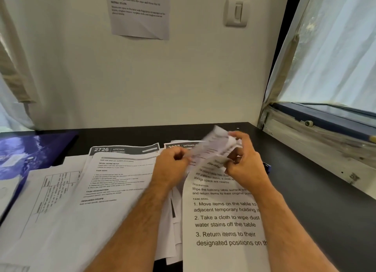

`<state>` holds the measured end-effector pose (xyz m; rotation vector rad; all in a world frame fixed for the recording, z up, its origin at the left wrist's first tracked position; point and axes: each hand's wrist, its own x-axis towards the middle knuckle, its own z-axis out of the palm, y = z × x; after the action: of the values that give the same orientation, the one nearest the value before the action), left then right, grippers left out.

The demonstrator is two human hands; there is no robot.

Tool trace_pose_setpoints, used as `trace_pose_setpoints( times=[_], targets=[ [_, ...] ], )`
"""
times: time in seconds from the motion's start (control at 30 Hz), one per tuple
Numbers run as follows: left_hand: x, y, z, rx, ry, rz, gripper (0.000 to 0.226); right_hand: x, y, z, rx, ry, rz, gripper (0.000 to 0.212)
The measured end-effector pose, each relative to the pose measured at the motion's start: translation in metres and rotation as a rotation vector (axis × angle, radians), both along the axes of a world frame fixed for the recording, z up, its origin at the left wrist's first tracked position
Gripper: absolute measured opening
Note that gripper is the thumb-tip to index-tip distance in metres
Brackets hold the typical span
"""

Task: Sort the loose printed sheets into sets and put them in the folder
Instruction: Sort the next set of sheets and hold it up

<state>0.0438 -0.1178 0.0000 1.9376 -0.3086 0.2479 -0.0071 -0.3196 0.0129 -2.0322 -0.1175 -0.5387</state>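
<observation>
Loose printed sheets cover a black table (305,190). My left hand (173,166) and my right hand (244,159) both pinch the curled-up top of a large-print sheet (223,221) headed with a balcony table task; its upper part is blurred between my fingers. To the left lies a sheet with small text (118,180) over a "2726 KITCHEN" sheet (122,149). A sheet with a table (50,190) lies further left. A blue folder (30,149) sits at the far left of the table.
Another dark-headed sheet (179,145) peeks out behind my hands. More sheets (173,231) are stacked under the large-print one. A printed note (140,13) hangs on the wall by a light switch (237,12). A window sill (325,139) runs along the right.
</observation>
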Motion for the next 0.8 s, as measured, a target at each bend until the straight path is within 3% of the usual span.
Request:
trace_pose_setpoints(
  times=[0.1,0.13,0.2,0.23,0.3,0.37,0.5,0.6,0.7,0.8],
  targets=[
    [-0.008,-0.004,0.001,-0.056,0.07,-0.173,0.015,-0.001,0.002,0.001,0.008,-0.051,-0.012,0.104],
    [-0.01,-0.004,0.002,-0.085,0.103,-0.23,0.015,-0.002,0.002,0.0,0.02,-0.073,-0.01,0.1],
    [-0.011,-0.004,0.004,-0.145,0.124,-0.302,0.015,-0.001,0.001,0.001,-0.016,-0.1,-0.023,0.067],
    [-0.009,-0.004,0.004,-0.157,0.113,-0.273,0.024,0.0,0.001,0.001,-0.069,-0.094,-0.039,0.049],
    [-0.002,-0.003,0.001,-0.092,0.065,-0.041,0.032,0.002,0.0,0.0,-0.149,-0.058,-0.064,0.034],
    [0.008,0.0,-0.004,0.08,0.025,0.209,0.028,0.003,-0.001,0.0,-0.163,-0.036,-0.074,0.033],
    [0.023,0.004,-0.019,0.42,0.13,0.261,0.058,0.002,-0.002,0.0,-0.183,-0.036,-0.061,0.033],
    [0.027,0.001,-0.018,0.331,0.161,0.232,0.073,0.0,-0.004,-0.001,-0.188,-0.041,-0.058,0.036],
    [0.025,0.002,-0.011,0.042,0.173,0.206,0.072,-0.001,-0.001,-0.001,-0.173,-0.05,-0.049,0.036],
    [0.02,0.003,-0.006,-0.13,0.108,0.174,0.073,-0.003,0.006,0.001,-0.114,-0.043,0.009,0.053]
  ],
)
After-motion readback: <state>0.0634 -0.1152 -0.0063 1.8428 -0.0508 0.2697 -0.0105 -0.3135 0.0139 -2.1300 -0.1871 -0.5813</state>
